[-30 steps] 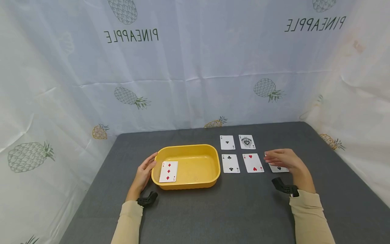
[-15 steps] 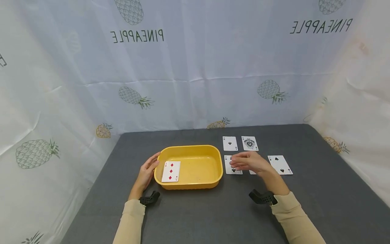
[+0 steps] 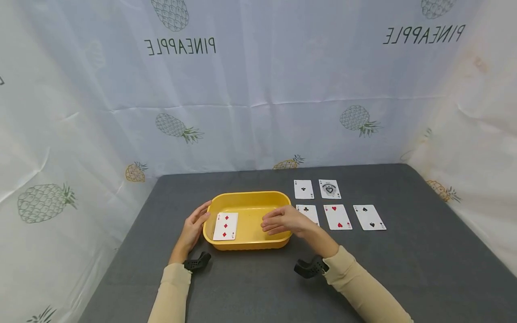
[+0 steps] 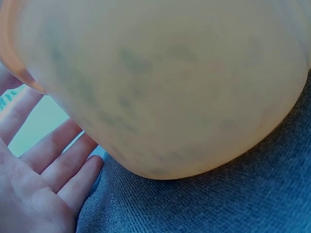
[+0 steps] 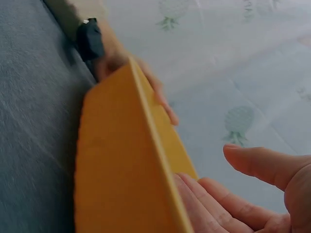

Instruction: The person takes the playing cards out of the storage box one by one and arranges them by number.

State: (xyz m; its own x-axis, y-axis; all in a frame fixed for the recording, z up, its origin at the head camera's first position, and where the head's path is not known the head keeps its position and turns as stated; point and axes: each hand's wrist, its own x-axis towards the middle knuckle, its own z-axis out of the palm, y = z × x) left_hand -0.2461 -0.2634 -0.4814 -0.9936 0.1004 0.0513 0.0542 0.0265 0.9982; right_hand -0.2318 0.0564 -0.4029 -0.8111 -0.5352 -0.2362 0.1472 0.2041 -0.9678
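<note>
I log the left hand (image 3: pixel 193 228) with fingers straight and spread, touching the left end of the yellow tray (image 3: pixel 250 246). Right hand (image 3: pixel 284 220): fingers extended, thumb held wide, grasping nothing, over the tray's right side. In the tray, at left, I see a three of diamonds (image 3: pixel 225 226), face up. Right of the tray: three twos (image 3: pixel 337 217); beyond, two aces (image 3: pixel 304 189), then a pineapple-print curtain (image 3: pixel 258 80).

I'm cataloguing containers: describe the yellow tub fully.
The yellow tub is a shallow, round-cornered oblong with a rim, glossy, plastic-looking. It sits upright on the table, left of five cards. A three of diamonds lies inside, at its left end. The left hand touches that end; the right hand is over the opposite end.
</note>
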